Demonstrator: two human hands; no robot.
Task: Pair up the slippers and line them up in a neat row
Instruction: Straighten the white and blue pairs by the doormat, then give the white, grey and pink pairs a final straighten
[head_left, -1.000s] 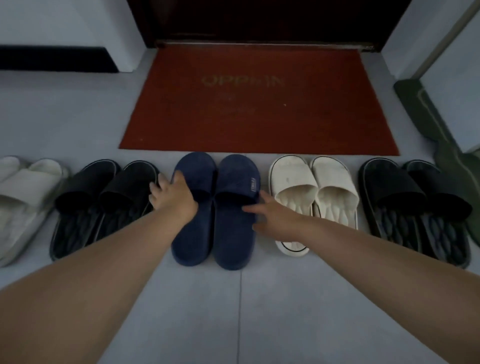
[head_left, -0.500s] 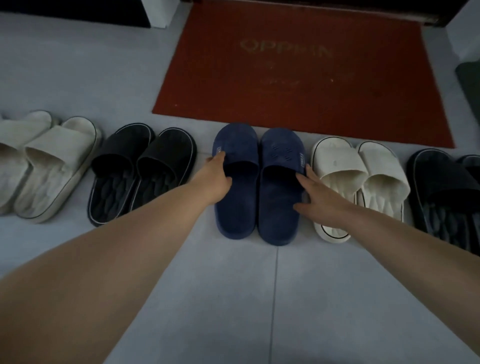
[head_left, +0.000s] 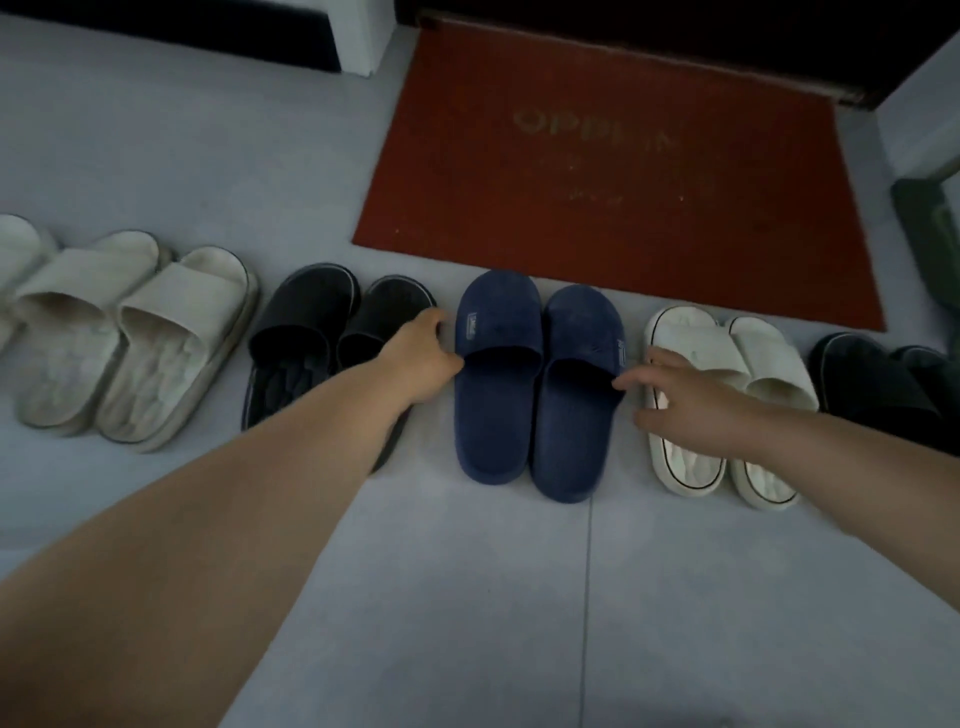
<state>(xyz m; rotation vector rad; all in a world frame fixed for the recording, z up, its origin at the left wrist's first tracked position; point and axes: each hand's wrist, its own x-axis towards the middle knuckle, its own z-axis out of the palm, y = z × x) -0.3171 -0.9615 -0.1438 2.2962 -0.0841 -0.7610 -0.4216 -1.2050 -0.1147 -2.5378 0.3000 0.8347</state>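
The navy slipper pair (head_left: 501, 332) lies side by side on the floor (head_left: 467, 597), mid-row, toes just short of the red doormat (head_left: 623, 208). The left hand (head_left: 421, 358) lies against the pair's left outer edge; whether it grips or only touches cannot be determined. The right hand (head_left: 680, 400), fingers spread, touches the right outer edge with its fingertips. A black pair (head_left: 304, 317) and a beige pair (head_left: 130, 332) lie to the left. A white pair (head_left: 727, 343) and a second black pair (head_left: 878, 384) lie to the right.

A pair of dark blue closed-toe slippers (head_left: 496, 410) sits side by side on the grey tiled floor (head_left: 467, 597), toes near a red doormat (head_left: 623, 208). The left hand (head_left: 418, 358) touches the pair's left side. The right hand (head_left: 685, 400), fingers spread, touches its right side, above a white pair of slippers (head_left: 769, 353).
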